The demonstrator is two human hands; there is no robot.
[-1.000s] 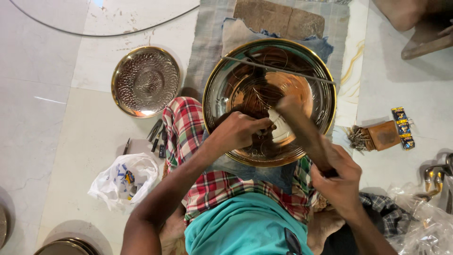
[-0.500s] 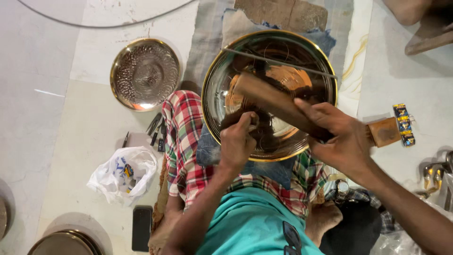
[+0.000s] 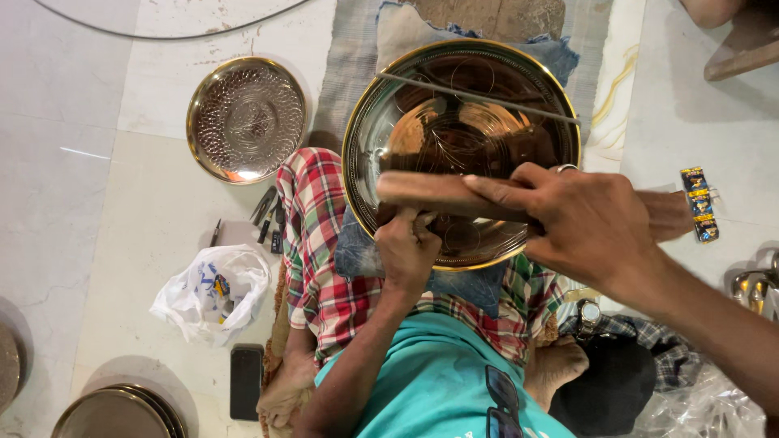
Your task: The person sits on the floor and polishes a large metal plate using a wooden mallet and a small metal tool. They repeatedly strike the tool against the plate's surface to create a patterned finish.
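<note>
A large shiny round metal plate (image 3: 454, 89) with a golden rim rests on my lap, over a checked cloth (image 3: 324, 268). My left hand (image 3: 406, 247) is closed in a fist at the plate's near edge. It seems to pinch a small metal tool, mostly hidden. My right hand (image 3: 584, 223) grips a long flat wooden bat (image 3: 422, 191), held level across the plate just above my left hand. A thin metal rod (image 3: 479, 97) lies across the plate's far half.
A smaller dimpled metal plate (image 3: 246, 118) lies on the floor at the left. Small hand tools (image 3: 268, 215), a white plastic bag (image 3: 213, 292) and a dark phone (image 3: 246, 380) lie near my left knee. Stacked plates (image 3: 114, 414) sit at bottom left, a small packet (image 3: 699, 203) at right.
My right hand has come up from beside the plate and swung the wooden bat level across it. My left hand stays at the near edge.
</note>
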